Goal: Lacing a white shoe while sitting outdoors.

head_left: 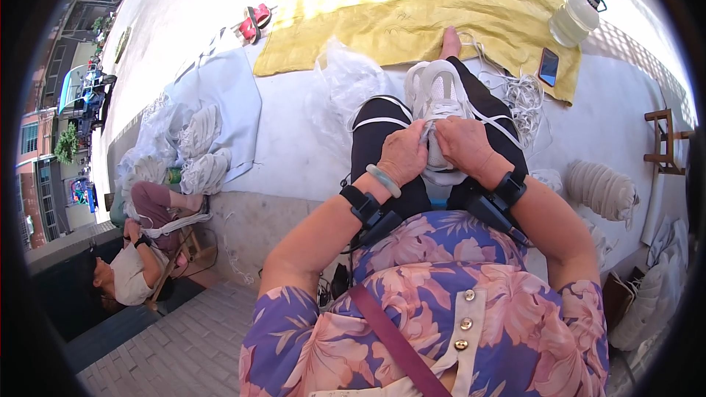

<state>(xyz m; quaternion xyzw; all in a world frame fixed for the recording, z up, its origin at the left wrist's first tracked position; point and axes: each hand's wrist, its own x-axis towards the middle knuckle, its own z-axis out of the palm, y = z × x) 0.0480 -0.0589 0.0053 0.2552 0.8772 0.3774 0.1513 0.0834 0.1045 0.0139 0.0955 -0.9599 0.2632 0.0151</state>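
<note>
A white and grey sneaker [446, 92] rests between my thighs, its toe pointing away from me. A second pale sneaker [414, 81] shows partly behind its left side. My left hand [404, 153] is closed at the left edge of the lacing opening, thumb and fingers pinched. My right hand [465, 148] is closed on the opposite edge, close beside the left. The fingertips hide the exact spot they grip. A white shoelace [382, 97] loops over my left thigh, and white lace also runs across my right thigh.
Loose white laces [523, 106] lie right of my leg, near a phone [548, 67] and a large bottle [574, 20] on the yellow cloth [346, 18]. Bundled white cord [601, 190] and a wooden stool [662, 141] stand right. Left are piled sneakers [202, 151] and a seated person [140, 272].
</note>
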